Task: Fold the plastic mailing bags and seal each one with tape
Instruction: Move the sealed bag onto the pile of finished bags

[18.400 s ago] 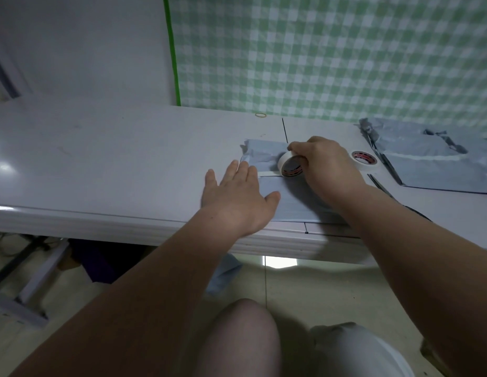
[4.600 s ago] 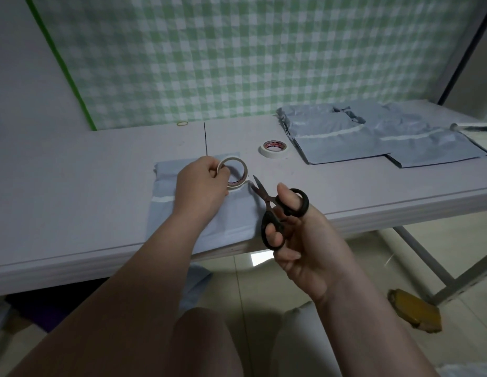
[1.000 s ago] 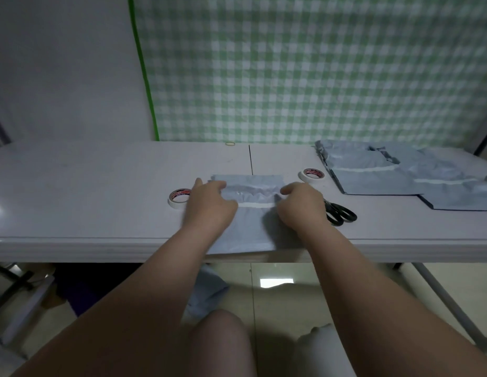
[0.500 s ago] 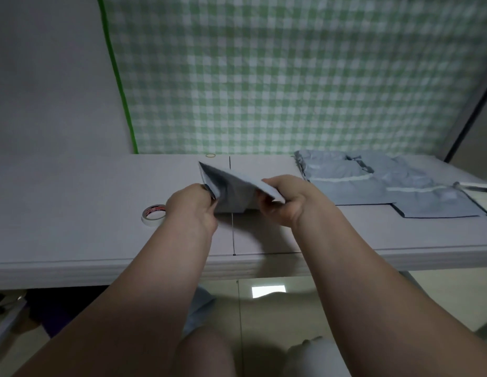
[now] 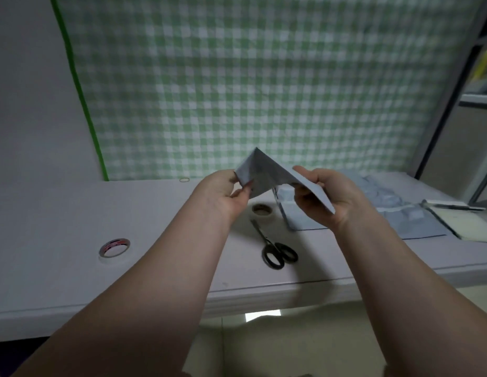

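A folded grey mailing bag (image 5: pixel 266 174) is held up in the air above the white table (image 5: pixel 60 213), bent into a peak. My left hand (image 5: pixel 227 191) pinches its left corner and my right hand (image 5: pixel 322 197) grips its right edge. Black scissors (image 5: pixel 276 250) lie on the table below the bag. One tape roll (image 5: pixel 262 210) sits just beyond the scissors, and a second tape roll (image 5: pixel 114 247) lies to the left. A pile of grey mailing bags (image 5: pixel 386 210) lies flat at the right, partly hidden by my right hand.
A green checked cloth (image 5: pixel 250 77) hangs behind the table. A small ring (image 5: pixel 184 180) lies at the table's back edge. A flat pale object (image 5: pixel 462 221) with a pen on it sits at the far right. The table's front edge runs below my forearms.
Both hands have lifted the folded bag off the table and raised it higher. The view has swung right, bringing the scissors and the nearer tape roll into sight.
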The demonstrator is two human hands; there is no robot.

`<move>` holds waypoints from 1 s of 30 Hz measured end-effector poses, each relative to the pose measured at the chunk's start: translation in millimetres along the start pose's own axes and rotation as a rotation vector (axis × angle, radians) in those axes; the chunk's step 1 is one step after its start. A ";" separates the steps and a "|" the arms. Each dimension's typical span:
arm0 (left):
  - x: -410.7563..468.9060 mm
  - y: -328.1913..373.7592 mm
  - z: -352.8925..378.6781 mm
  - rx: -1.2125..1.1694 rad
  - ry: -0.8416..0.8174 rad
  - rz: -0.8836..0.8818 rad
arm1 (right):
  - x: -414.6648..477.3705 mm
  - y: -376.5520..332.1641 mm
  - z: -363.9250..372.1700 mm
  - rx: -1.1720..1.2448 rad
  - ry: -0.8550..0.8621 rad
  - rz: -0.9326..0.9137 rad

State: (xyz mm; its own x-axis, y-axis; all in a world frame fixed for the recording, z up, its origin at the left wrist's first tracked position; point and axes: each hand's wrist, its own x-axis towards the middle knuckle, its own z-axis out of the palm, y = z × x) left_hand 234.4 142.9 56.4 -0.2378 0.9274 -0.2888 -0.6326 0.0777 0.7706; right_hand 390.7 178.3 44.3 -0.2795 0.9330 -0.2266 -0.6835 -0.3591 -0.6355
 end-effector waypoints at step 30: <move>69.6 -105.6 53.2 1.826 -0.408 0.455 | 64.6 -63.8 -109.6 -2.087 0.563 -0.057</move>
State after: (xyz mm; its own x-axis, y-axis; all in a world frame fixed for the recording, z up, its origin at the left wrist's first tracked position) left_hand 323.9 218.7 -14.8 0.1948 0.9808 -0.0031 0.9044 -0.1784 0.3876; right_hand 490.1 264.0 -10.7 0.1520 0.9859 -0.0700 0.9596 -0.1641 -0.2283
